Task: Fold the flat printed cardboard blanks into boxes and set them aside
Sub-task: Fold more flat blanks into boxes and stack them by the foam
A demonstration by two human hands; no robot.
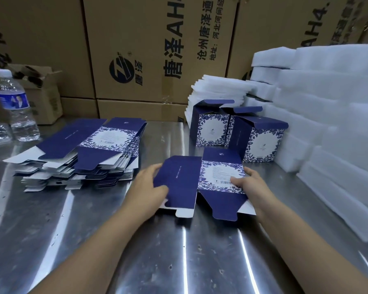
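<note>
Flat blank (185, 183) lying on the steel table (179, 251): the left hand (149, 185) pinches its left edge, thumb on top; the right hand (250, 181) grips its right edge, thumb on the printed panel. Bare steel opens toward the viewer; the stack of blanks (89, 153) lies well apart leftward, folded boxes (210, 128) stand just behind, foam sheets (327, 124) line the right.

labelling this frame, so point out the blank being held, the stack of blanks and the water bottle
blank (208, 179), head view, on its floral panel
stack (89, 153), head view, on the top sheet's blue flap
bottle (17, 102), head view, on its blue label
</note>
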